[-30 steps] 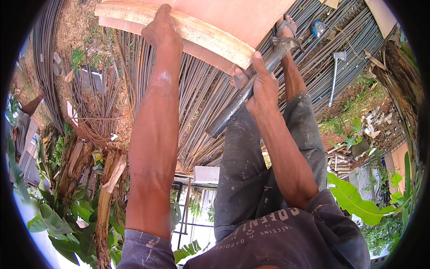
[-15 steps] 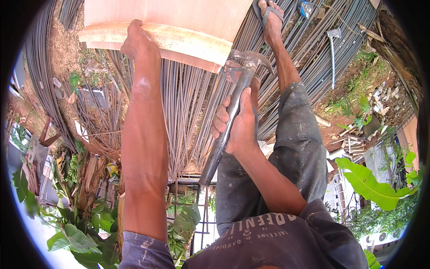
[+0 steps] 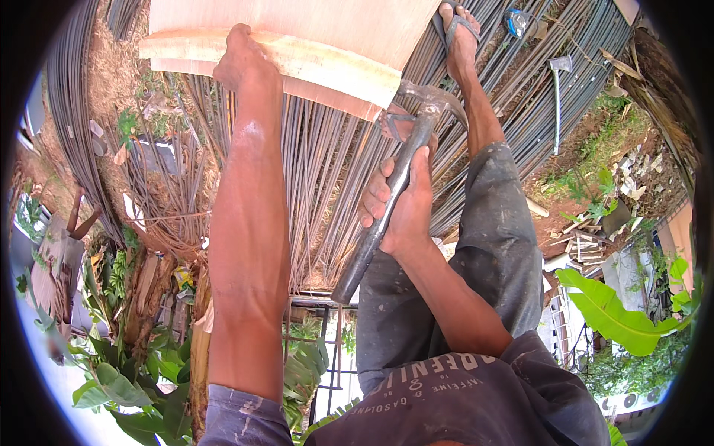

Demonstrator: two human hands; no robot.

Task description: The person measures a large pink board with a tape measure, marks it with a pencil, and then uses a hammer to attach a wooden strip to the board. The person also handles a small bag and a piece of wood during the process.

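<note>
A pale plywood panel [image 3: 320,26] with a lighter wooden strip [image 3: 327,65] along its near edge spans the upper middle. My left hand [image 3: 244,63] grips that edge at the strip, arm stretched forward; some of its fingers are hidden. In my right hand [image 3: 405,208] is a claw hammer [image 3: 394,186], held closed around the metal handle. Its head points forward, close to the panel's right corner, and its handle end slants back toward my body. Whether the hammer head touches the panel, I cannot tell.
Bundles of long steel rods [image 3: 327,163] lie beneath the panel and around my sandalled feet [image 3: 461,37]. An axe [image 3: 558,97] with a pale handle rests on the rods at right. Beyond are wood scraps [image 3: 584,245], a tree trunk [image 3: 152,297] and banana leaves [image 3: 625,305].
The panel, both hands and the hammer appear slightly farther right in the picture, along with the surroundings. Both grips are the same.
</note>
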